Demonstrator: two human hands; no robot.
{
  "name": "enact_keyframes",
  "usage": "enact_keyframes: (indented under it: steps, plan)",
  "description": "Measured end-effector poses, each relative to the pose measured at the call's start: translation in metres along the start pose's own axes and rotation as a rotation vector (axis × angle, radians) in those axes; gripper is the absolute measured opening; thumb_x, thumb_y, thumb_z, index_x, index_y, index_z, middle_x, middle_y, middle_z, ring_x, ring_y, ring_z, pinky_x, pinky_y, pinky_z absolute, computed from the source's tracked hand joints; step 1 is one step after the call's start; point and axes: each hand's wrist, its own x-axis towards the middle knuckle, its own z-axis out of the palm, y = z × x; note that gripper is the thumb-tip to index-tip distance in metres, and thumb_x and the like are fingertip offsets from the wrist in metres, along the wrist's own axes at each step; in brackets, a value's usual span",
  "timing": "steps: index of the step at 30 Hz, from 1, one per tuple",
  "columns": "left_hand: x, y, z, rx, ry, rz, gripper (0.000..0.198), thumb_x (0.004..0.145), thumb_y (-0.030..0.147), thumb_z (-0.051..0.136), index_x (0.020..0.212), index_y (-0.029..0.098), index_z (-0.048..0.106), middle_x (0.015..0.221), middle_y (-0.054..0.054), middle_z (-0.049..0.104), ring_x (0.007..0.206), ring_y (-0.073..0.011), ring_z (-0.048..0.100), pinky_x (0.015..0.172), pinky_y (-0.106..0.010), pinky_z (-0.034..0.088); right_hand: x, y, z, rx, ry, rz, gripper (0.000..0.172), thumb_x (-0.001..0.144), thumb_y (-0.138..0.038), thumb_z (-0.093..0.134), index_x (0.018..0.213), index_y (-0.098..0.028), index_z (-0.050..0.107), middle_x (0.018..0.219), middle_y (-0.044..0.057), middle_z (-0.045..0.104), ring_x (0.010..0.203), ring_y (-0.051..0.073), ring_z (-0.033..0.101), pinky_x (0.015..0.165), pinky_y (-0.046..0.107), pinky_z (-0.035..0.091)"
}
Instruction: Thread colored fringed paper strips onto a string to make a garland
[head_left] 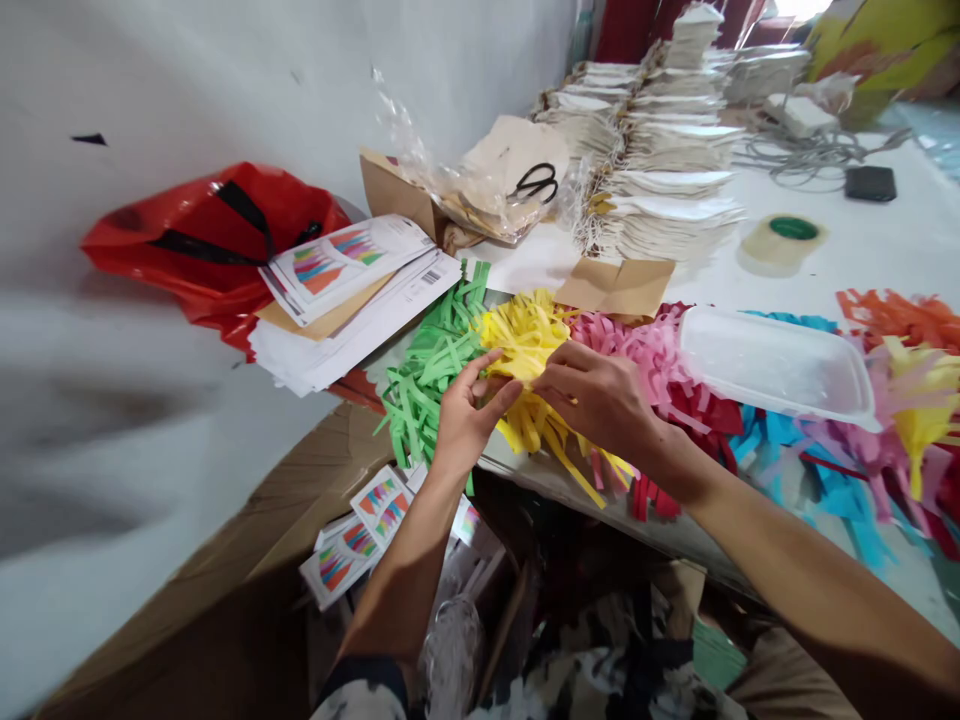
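Observation:
A fringed yellow paper tassel [525, 325] lies at the table's front edge, its strips spreading to the back and hanging to the front. My left hand [469, 410] grips its middle from the left, with thumb and forefinger curled around the paper. From the right, my right hand [604, 390] pinches the tassel's middle between its fingertips; whether a thin string is held there too is hidden. A green paper tassel [427, 375] lies beside my left hand. Pink fringe [637, 345] reaches out behind my right hand.
A clear plastic tray [780, 365] rests on more coloured fringe. Behind are a tape roll [784, 245], stacks of white bundles [667, 215], and black-handled scissors [536, 183]. Printed cards [337, 265] lie by a red bag [202, 235] at left. An open cardboard box [300, 480] stands below.

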Motion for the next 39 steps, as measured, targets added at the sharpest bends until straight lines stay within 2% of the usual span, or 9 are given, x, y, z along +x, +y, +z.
enact_keyframes:
  steps: [3,8,14,16,19,22,25,34,39]
  plan:
    - [0.001,-0.001,0.0,0.023,-0.006,0.039,0.079,0.073,0.05,0.093,0.14,0.022,0.063,0.095,-0.004,0.08,0.089,-0.019,0.076,0.081,-0.027,0.058,-0.001,0.0,-0.004,0.127,0.031,0.05,0.017,0.099,-0.025,0.065,0.093,-0.022,0.08,0.099,0.004,0.072,0.079,0.013,0.062,0.063,0.026,0.037]
    - [0.002,-0.002,-0.001,0.054,0.023,0.099,0.066,0.087,0.056,0.08,0.139,0.02,0.064,0.081,0.0,0.076,0.078,-0.0151,0.071,0.075,-0.024,0.054,-0.006,-0.002,-0.014,0.336,0.09,0.071,0.014,0.098,-0.022,0.068,0.098,-0.022,0.081,0.098,0.004,0.073,0.079,0.012,0.064,0.069,0.025,0.044]
    - [-0.006,0.002,0.003,0.134,-0.005,0.152,0.077,0.088,0.054,0.079,0.154,0.025,0.049,0.1,-0.004,0.077,0.095,-0.0192,0.072,0.087,-0.03,0.055,-0.009,-0.002,-0.019,0.388,0.216,0.092,0.013,0.096,-0.017,0.069,0.096,-0.02,0.082,0.096,0.004,0.072,0.076,0.011,0.063,0.069,0.025,0.046]
    - [-0.011,0.004,0.006,0.317,0.128,0.29,0.072,0.088,0.052,0.08,0.149,0.026,0.053,0.107,-0.005,0.075,0.104,-0.0206,0.069,0.095,-0.034,0.053,-0.009,-0.001,-0.019,0.392,0.242,0.116,0.012,0.095,-0.017,0.071,0.095,-0.021,0.082,0.095,0.003,0.072,0.075,0.012,0.063,0.069,0.026,0.046]
    - [-0.019,0.009,0.013,0.648,0.354,0.6,0.035,0.093,0.047,0.075,0.119,0.024,0.072,0.11,-0.006,0.068,0.108,-0.0216,0.062,0.102,-0.038,0.047,-0.01,0.0,-0.015,0.373,0.237,0.156,0.011,0.094,-0.018,0.073,0.092,-0.023,0.082,0.092,0.002,0.072,0.074,0.012,0.063,0.068,0.026,0.046]
    - [-0.025,0.011,0.02,0.805,0.316,0.739,0.017,0.094,0.04,0.074,0.097,0.024,0.08,0.103,-0.006,0.063,0.103,-0.0215,0.059,0.098,-0.038,0.046,-0.012,-0.001,-0.009,0.369,0.215,0.15,0.012,0.096,-0.021,0.072,0.095,-0.025,0.083,0.094,0.003,0.073,0.077,0.013,0.065,0.068,0.026,0.046]
    - [-0.025,0.008,0.024,0.801,0.233,0.715,0.012,0.093,0.035,0.076,0.096,0.025,0.082,0.099,-0.005,0.064,0.099,-0.0204,0.059,0.094,-0.038,0.046,-0.014,-0.004,-0.004,0.332,0.215,0.115,0.014,0.098,-0.021,0.07,0.099,-0.026,0.083,0.096,0.003,0.073,0.077,0.012,0.065,0.066,0.025,0.045]
    - [-0.018,-0.001,0.016,0.413,0.214,0.439,0.021,0.08,0.04,0.088,0.082,0.022,0.08,0.099,-0.004,0.065,0.101,-0.0197,0.063,0.093,-0.031,0.049,-0.015,-0.005,0.001,0.291,0.216,0.084,0.012,0.098,-0.022,0.07,0.095,-0.024,0.081,0.095,0.002,0.071,0.073,0.011,0.062,0.065,0.025,0.044]
    - [-0.014,-0.002,0.012,0.395,0.185,0.425,0.02,0.091,0.04,0.075,0.088,0.021,0.079,0.104,-0.005,0.068,0.107,-0.0201,0.063,0.092,-0.03,0.048,-0.015,-0.003,-0.004,0.361,0.239,0.119,0.012,0.096,-0.018,0.071,0.095,-0.024,0.082,0.095,0.002,0.07,0.073,0.012,0.062,0.065,0.026,0.045]
